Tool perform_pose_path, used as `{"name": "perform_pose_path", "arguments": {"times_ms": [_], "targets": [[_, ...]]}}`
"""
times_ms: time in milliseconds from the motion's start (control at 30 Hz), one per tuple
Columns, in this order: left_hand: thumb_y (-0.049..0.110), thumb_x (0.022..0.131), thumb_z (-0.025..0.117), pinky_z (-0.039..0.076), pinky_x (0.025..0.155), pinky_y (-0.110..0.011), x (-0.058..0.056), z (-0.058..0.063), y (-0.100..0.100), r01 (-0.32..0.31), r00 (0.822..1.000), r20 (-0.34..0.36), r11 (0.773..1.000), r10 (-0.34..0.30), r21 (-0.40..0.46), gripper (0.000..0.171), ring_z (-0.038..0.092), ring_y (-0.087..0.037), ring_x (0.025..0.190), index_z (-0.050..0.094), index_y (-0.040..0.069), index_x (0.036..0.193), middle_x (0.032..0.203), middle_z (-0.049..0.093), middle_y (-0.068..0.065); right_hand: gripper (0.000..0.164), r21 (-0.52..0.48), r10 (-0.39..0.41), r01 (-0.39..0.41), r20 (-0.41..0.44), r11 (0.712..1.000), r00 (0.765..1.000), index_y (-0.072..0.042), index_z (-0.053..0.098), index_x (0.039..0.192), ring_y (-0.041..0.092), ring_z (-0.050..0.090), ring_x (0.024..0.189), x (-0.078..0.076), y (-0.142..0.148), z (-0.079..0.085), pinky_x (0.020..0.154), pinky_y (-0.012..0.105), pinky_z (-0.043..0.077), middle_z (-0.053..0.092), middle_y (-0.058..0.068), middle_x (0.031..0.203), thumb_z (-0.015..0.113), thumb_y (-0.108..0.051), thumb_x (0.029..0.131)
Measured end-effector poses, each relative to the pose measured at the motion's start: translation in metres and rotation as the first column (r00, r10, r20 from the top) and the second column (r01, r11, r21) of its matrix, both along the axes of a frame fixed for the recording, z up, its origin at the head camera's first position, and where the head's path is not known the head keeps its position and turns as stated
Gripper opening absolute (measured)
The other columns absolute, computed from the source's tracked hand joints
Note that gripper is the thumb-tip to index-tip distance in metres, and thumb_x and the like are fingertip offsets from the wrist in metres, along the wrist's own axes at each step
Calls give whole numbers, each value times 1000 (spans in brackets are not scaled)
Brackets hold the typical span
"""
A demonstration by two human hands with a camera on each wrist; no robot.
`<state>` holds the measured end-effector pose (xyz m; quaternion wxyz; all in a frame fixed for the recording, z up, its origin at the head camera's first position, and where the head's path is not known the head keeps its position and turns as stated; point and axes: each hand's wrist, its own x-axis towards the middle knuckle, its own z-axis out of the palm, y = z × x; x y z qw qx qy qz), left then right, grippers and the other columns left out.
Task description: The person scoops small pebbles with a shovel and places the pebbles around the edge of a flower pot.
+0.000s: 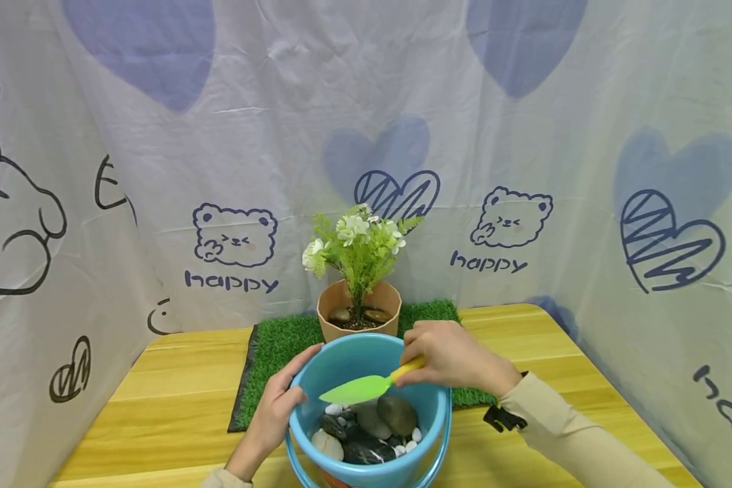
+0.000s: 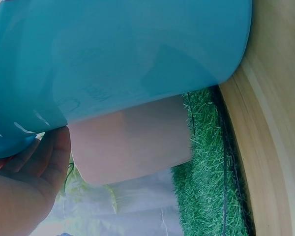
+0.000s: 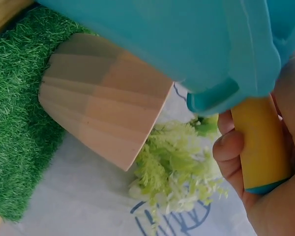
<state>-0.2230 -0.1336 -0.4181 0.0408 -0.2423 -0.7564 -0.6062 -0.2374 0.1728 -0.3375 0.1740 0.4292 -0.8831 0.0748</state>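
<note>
A blue bucket (image 1: pixel 341 358) stands at the front of the table, with grey, black and white stones (image 1: pixel 373 420) in its bottom. My left hand (image 1: pixel 274 405) grips its rim on the left, the thumb over the edge and the fingers against the outside, as the left wrist view shows (image 2: pixel 32 172). In my right hand (image 1: pixel 451 352) is a small garden trowel (image 1: pixel 356 391), held by its yellow handle (image 3: pixel 261 142). Its light green blade points left over the bucket's opening, above the stones, and looks bare.
Behind the bucket, a terracotta-coloured pot (image 1: pixel 360 332) holds a white-flowered plant (image 1: pixel 356 247), with stones and dark soil at its base. The pot stands on a green artificial-grass mat (image 1: pixel 274 356). Printed cloth (image 1: pixel 366 88) hangs around the wooden table (image 1: pixel 158 400).
</note>
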Motion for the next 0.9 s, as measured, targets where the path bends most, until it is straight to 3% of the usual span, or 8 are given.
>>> {"name": "perform_pose_path", "arguments": {"times_ms": [167,600,900], "targets": [[-1,80,39,54,85,-33,0,-2,0,-1,1000,-9,1000,1,-1,72,60,-35,118,42,21,149,144,52,-14,23,85,59,-58,-14,995,998,-29,79,82,1,42,67,1,-6,-2,57,14,33,58,-17,74,76,-50,75],[0,80,40,55,85,-34,1,-1,1,-14,1000,2,1000,14,-6,72,60,-36,119,42,21,149,145,50,-14,20,195,30,-7,-117,981,993,-29,74,72,4,39,65,6,-10,-1,53,16,30,59,-16,70,79,-49,73],[0,80,39,56,84,-35,1,0,1,-8,1000,8,1000,8,3,72,61,-36,118,42,20,149,144,51,-15,24,318,82,-5,-229,948,970,-28,67,63,8,28,65,11,-21,4,53,18,25,54,-14,65,80,-47,71]]}}
